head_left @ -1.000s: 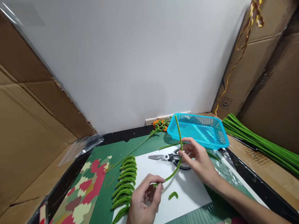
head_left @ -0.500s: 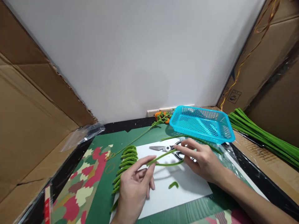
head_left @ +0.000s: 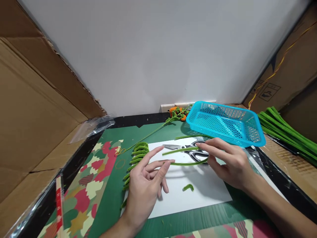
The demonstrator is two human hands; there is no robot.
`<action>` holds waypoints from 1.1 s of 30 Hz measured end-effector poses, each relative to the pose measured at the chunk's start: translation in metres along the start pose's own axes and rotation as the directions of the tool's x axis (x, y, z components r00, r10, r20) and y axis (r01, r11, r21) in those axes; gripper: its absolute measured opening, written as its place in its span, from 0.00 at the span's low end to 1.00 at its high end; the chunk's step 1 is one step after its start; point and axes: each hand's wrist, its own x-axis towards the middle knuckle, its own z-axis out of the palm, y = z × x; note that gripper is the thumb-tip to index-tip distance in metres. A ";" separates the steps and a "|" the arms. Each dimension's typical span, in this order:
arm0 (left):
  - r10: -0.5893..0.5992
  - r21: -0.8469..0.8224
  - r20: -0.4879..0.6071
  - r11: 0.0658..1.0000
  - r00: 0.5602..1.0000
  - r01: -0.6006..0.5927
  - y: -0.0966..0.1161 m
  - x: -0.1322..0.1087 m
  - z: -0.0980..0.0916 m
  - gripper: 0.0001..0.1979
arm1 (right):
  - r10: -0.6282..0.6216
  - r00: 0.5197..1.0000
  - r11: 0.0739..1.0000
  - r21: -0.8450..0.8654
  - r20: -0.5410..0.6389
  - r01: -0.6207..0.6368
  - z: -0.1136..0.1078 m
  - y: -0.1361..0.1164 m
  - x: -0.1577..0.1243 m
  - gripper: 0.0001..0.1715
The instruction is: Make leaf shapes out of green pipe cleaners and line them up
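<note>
Head view: pipe cleaner (head_left: 184,157) now folded flatter

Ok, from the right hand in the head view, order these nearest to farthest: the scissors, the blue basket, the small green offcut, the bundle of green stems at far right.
1. scissors, right at the right hand fingertips.
2. small green offcut, on the white sheet, toward the person's left and nearer them.
3. blue basket, beyond the hand; close to the offcut's rank.
4. bundle of green stems, far right.

Pipe cleaner (head_left: 184,157) is bright green, basket (head_left: 224,124) is turquoise. Mat (head_left: 99,172) is dark green with red and cream camo blotches, paper (head_left: 198,195) plain white.
</note>
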 end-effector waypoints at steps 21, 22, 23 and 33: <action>-0.007 -0.021 -0.065 1.000 0.998 0.006 -0.003 0.003 -0.002 0.19 | 0.029 0.971 0.989 0.133 0.238 -0.063 0.001 -0.001 -0.002 0.22; -0.006 -0.019 -0.066 1.000 0.998 0.005 -0.003 0.003 -0.001 0.19 | 0.017 0.969 0.992 0.120 0.247 -0.048 0.002 -0.001 -0.003 0.22; -0.002 -0.016 -0.071 1.000 0.997 0.001 -0.002 0.002 -0.001 0.18 | 0.008 0.968 0.993 0.108 0.249 -0.036 0.002 -0.001 -0.004 0.21; 0.039 0.017 -0.088 0.999 0.995 -0.038 0.004 -0.002 -0.001 0.14 | 0.007 0.979 0.991 0.126 0.206 -0.034 -0.003 -0.003 0.000 0.21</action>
